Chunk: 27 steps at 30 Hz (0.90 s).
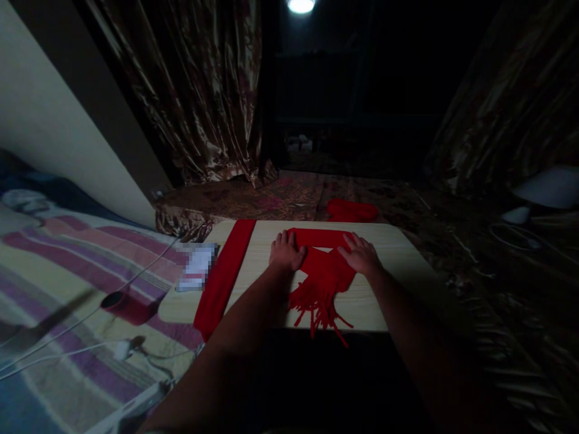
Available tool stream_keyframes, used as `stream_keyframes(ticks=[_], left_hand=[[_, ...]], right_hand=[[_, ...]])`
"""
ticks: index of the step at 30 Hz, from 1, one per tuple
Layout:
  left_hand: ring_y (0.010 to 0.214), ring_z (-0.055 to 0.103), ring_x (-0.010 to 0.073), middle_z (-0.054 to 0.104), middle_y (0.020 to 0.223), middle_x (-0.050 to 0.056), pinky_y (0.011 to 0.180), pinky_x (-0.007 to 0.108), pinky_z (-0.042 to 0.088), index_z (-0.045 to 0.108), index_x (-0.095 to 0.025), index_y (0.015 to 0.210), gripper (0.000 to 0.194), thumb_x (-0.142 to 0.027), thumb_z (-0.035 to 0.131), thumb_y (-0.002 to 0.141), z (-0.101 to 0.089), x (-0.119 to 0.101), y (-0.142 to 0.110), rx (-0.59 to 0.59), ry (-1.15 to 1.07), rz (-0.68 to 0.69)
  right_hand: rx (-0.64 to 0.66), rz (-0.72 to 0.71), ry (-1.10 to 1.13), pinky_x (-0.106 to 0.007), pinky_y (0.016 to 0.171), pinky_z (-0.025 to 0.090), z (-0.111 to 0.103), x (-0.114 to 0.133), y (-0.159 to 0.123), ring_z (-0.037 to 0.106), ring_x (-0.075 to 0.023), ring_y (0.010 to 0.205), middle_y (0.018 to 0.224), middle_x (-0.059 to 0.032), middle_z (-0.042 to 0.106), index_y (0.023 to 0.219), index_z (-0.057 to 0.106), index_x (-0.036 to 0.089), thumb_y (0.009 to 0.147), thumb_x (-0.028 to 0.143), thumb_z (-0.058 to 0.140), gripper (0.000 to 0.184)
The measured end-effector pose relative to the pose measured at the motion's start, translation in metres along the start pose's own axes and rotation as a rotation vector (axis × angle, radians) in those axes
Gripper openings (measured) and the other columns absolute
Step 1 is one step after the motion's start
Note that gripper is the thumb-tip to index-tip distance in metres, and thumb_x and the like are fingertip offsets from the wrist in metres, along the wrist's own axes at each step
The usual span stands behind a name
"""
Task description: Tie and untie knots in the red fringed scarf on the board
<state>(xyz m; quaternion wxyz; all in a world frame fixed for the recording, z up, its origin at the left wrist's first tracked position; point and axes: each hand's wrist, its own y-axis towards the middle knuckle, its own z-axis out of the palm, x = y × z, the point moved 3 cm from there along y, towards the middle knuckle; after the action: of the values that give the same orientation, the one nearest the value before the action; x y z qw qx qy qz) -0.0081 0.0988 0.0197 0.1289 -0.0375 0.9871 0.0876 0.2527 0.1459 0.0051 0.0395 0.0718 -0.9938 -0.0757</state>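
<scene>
A red fringed scarf (328,268) lies on a light wooden tabletop (257,289), its ends crossed and the fringe spread toward me, with a small gap of bare wood inside the loop. My left hand (286,251) rests flat on the scarf's left upper corner, fingers stretched forward. On the opposite upper corner my right hand (360,253) presses down flat, its fingers slightly apart. Neither hand is closed around the fabric. Along the table's left side runs a long flat red cloth strip (226,271), hanging over the near edge.
A red bundle (351,210) sits beyond the table's far edge. Left of the strip lies a blurred white packet (198,267). A striped bed (81,253) on the left holds a red cup-like container (129,306), white cables and a power strip (129,410). Curtains (212,90) hang behind.
</scene>
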Motion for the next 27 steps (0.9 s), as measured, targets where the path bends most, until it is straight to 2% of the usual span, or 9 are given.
stream_keyframes(ticks=[4,11,17,20,22,25,27], left_hand=[[0.149,0.025,0.0375,0.025,0.164,0.018,0.119,0.049,0.023,0.031,-0.017,0.158,0.084,-0.068,0.03,0.091,0.0,0.001,0.0,-0.013,0.007,-0.04],[0.146,0.031,0.0379,0.032,0.159,0.025,0.116,0.054,0.025,0.032,-0.008,0.155,0.083,-0.064,0.029,0.092,0.001,0.004,-0.001,-0.064,0.027,-0.1],[0.133,0.046,0.0365,0.053,0.143,0.025,0.11,0.051,0.034,0.046,-0.008,0.144,0.072,-0.056,0.039,0.091,-0.008,0.005,0.001,-0.141,-0.013,-0.089],[0.122,0.057,0.0354,0.065,0.126,0.022,0.104,0.046,0.041,0.059,-0.01,0.128,0.058,-0.049,0.05,0.085,-0.011,0.012,0.003,-0.121,-0.07,-0.146],[0.117,0.06,0.0333,0.069,0.121,0.018,0.101,0.043,0.044,0.062,-0.014,0.123,0.05,-0.042,0.055,0.082,-0.012,0.017,0.003,-0.096,-0.129,-0.157],[0.126,0.057,0.0289,0.063,0.137,0.009,0.104,0.038,0.042,0.057,-0.022,0.137,0.055,-0.038,0.054,0.084,-0.014,0.023,0.005,-0.095,-0.235,-0.123],[0.131,0.053,0.0277,0.056,0.147,0.004,0.107,0.039,0.041,0.05,-0.027,0.146,0.057,-0.041,0.047,0.09,-0.015,0.026,0.014,-0.033,-0.278,-0.126]], right_hand=[[0.019,0.017,-0.021,-0.047,0.116,0.027,-0.003,0.002,-0.002,0.036,-0.0298,0.144,0.165,-0.0065,0.026,0.159,0.03,0.029,0.098,0.062,0.032,0.069],[0.009,0.016,-0.001,-0.047,0.118,0.024,-0.004,0.002,-0.005,0.033,-0.0299,0.145,0.166,-0.0046,0.025,0.16,0.026,0.032,0.097,0.065,0.03,0.071],[0.033,0.023,-0.008,-0.046,0.118,0.024,-0.008,0.005,-0.007,0.033,-0.03,0.145,0.166,-0.005,0.025,0.16,0.026,0.031,0.098,0.064,0.031,0.07],[0.021,0.024,-0.003,-0.046,0.117,0.024,-0.009,0.005,-0.007,0.034,-0.03,0.144,0.166,-0.0055,0.026,0.159,0.028,0.03,0.098,0.064,0.032,0.07],[0.006,0.027,0.009,-0.046,0.118,0.024,-0.009,0.005,-0.008,0.034,-0.0303,0.145,0.165,-0.0058,0.026,0.159,0.029,0.03,0.097,0.063,0.034,0.07],[0.001,0.025,0.039,-0.046,0.118,0.023,-0.008,0.005,-0.007,0.033,-0.0312,0.145,0.165,-0.0064,0.026,0.159,0.029,0.029,0.097,0.063,0.035,0.071],[0.008,0.027,0.054,-0.047,0.118,0.022,-0.008,0.005,-0.007,0.033,-0.0316,0.145,0.166,-0.0065,0.026,0.159,0.03,0.029,0.097,0.063,0.036,0.071]])
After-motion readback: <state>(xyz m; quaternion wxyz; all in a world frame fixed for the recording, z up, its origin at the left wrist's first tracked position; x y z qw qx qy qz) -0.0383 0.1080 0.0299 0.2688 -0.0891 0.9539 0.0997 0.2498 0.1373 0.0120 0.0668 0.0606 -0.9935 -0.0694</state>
